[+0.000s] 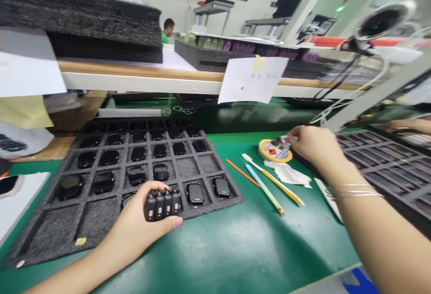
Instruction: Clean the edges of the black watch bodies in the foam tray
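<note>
My left hand [141,213] is wrapped round a row of several black smartwatch bodies [163,205], held side by side with their edges facing me. It is over the front edge of a dark grey foam tray [101,213], whose compartments hold more black smartwatches [195,193]. My right hand [313,143] is closed, its fingertips at the metal top [282,142] of a round, yellow-rimmed dispenser [274,152] with a warning label. Whatever those fingers pinch is hidden.
Between the hands lie an orange stick [243,173], a toothbrush [272,179] and a pale pen-like stick [266,190]. A crumpled white wipe [289,173] is beside the dispenser. Another foam tray [387,164] and another person's hand [409,125] are at right. A shelf [141,82] crosses above.
</note>
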Motion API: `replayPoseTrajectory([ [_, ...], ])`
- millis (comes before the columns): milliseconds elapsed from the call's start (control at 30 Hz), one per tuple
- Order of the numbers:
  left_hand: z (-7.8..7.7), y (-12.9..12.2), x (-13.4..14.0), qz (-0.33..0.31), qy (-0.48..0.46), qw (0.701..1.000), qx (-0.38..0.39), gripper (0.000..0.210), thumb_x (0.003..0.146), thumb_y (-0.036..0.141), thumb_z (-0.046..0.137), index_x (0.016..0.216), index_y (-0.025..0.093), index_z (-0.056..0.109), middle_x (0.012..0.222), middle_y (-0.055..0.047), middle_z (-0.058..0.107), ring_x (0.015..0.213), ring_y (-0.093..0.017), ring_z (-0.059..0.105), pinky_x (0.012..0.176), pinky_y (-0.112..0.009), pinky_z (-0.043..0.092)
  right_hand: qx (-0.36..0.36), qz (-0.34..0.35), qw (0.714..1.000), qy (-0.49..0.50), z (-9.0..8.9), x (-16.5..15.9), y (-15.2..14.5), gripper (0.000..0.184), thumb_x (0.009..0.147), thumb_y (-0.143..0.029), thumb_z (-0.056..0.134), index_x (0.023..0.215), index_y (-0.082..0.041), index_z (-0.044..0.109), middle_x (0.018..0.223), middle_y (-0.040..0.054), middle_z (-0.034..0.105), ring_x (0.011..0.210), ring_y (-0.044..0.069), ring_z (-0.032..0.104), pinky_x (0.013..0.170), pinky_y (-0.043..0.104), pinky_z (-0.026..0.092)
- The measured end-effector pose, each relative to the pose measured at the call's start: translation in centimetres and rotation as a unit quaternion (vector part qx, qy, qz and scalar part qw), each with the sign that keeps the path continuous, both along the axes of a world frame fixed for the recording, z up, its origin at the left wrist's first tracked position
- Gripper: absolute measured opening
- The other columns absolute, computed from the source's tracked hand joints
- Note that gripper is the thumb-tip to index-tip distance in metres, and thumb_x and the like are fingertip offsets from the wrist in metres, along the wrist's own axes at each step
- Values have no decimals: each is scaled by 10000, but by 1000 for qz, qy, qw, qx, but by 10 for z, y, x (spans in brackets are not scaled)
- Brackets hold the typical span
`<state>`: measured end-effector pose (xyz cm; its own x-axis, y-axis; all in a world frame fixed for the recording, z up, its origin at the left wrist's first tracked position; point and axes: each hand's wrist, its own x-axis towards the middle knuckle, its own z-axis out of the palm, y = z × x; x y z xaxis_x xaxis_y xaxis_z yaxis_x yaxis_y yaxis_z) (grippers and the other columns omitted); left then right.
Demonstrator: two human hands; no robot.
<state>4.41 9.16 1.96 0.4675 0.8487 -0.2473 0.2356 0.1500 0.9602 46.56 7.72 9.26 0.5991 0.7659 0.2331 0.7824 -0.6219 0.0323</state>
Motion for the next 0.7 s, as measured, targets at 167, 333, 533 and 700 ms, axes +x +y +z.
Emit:
replayPoseTrajectory([
  [167,8,-2,1,-22,-29,999,-19,507,662,319,833,1066,240,536,1099,-65,674,980,-282,674,886,-409,528,78,142,981,108,-5,-91,0,99,851,-241,772,948,-224,764,866,18,761,813,205,723,746,288,527],
  [333,11,-2,1,-16,-15,1000,18,509,655,295,838,1053,232,527,1005,-25,649,907,-230,623,809,-345,497,176,587,747,259,-24,-198,-25,57,943,-164,643,962,-199,682,908,19,709,805,141,676,734,241,550],
  [533,12,-1,3,-22,-3,999,28,513,654,324,828,1049,229,516,930,18,603,808,-178,540,740,-297,438,155,630,733,203,-38,-232,-22,201,1039,-152,448,939,-144,622,861,64,641,771,185,596,680,326,533],
  [700,14,1,3,-22,10,999,23,502,650,335,833,1030,229,524,940,19,608,846,-187,541,761,-301,423,192,628,735,171,-44,-233,-21,143,1028,-116,453,976,-122,586,891,93,642,783,204,575,678,333,519],
])
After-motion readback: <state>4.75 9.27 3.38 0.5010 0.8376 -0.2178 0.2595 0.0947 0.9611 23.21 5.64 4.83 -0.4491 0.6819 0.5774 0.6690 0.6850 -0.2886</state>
